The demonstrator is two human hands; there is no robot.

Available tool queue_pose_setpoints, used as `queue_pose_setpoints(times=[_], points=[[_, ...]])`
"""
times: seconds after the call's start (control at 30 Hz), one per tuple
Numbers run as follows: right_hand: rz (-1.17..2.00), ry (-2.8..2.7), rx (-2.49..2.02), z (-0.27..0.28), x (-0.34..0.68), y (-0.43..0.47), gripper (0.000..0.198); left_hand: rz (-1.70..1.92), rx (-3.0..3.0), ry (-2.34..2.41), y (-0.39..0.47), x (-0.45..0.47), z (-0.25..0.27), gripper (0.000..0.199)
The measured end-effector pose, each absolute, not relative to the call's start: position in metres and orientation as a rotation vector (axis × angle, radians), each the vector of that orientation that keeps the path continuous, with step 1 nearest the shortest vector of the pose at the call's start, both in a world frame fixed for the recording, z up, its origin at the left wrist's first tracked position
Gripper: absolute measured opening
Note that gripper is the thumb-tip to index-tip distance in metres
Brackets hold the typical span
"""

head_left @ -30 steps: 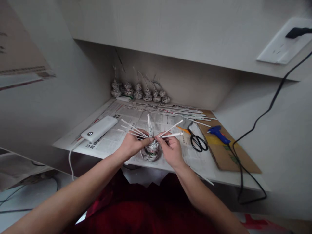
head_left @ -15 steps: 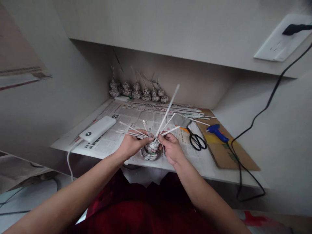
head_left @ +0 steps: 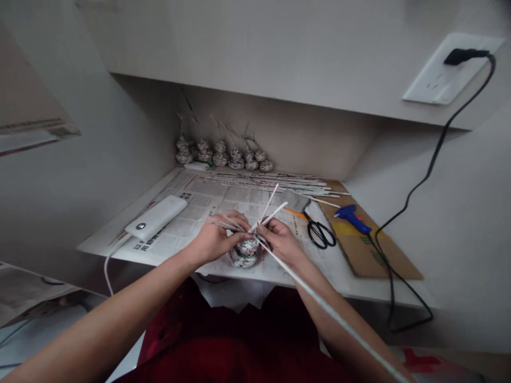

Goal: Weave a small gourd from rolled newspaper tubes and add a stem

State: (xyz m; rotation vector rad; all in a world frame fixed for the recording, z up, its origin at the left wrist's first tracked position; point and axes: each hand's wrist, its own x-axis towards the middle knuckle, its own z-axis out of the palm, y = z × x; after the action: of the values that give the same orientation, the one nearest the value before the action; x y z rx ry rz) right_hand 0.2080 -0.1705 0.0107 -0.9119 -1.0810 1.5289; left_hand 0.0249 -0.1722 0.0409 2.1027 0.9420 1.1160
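Observation:
A small woven paper gourd (head_left: 244, 255) stands upright near the front edge of the newspaper-covered board. Rolled paper strips (head_left: 274, 213) stick out from its top. My left hand (head_left: 219, 234) is closed, its fingers pinching strips at the gourd's upper left. From the other side, my right hand (head_left: 279, 239) pinches strips at the top, close to the left fingertips. One long paper strip (head_left: 319, 300) runs from between the hands down to the right, across my right forearm. The fingertips partly cover the gourd's neck.
Scissors (head_left: 319, 234) and a blue glue gun (head_left: 353, 218) on cardboard (head_left: 383, 260) lie to the right. A white power bank (head_left: 157, 217) with a cable is at left. Loose paper strips (head_left: 271, 183) and several finished gourds (head_left: 220, 154) are at the back.
The long strip that pointed up and away has swung down toward me, over my right forearm. My left fingers have drawn in over the left strips. The view has shifted slightly.

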Motion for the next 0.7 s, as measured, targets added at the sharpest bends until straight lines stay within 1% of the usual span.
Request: queue_pose_setpoints(times=[0.1, 0.3, 0.47, 0.6, 0.7], points=[[1.538, -1.092, -0.914, 0.009, 0.208, -0.170, 0.035, 1.144, 2.052, 0.962, -0.172, 0.026, 0.040, 0.009], [1.428, -1.179, -0.889, 0.009, 0.207, -0.166, 0.033, 0.915, 2.284, 0.869, -0.166, 0.023, 0.050, 0.009], [1.289, -1.352, -0.838, 0.016, 0.208, -0.164, 0.025, 0.890, 2.221, 0.941, -0.168, 0.022, 0.057, 0.006], [1.068, -1.534, -0.774, 0.021, 0.212, -0.166, 0.014, 0.879, 2.076, 0.957, -0.171, 0.023, 0.057, 0.016], [0.927, -1.653, -0.758, 0.023, 0.214, -0.170, 0.006, 0.849, 2.069, 0.931, -0.169, 0.024, 0.054, 0.014]])
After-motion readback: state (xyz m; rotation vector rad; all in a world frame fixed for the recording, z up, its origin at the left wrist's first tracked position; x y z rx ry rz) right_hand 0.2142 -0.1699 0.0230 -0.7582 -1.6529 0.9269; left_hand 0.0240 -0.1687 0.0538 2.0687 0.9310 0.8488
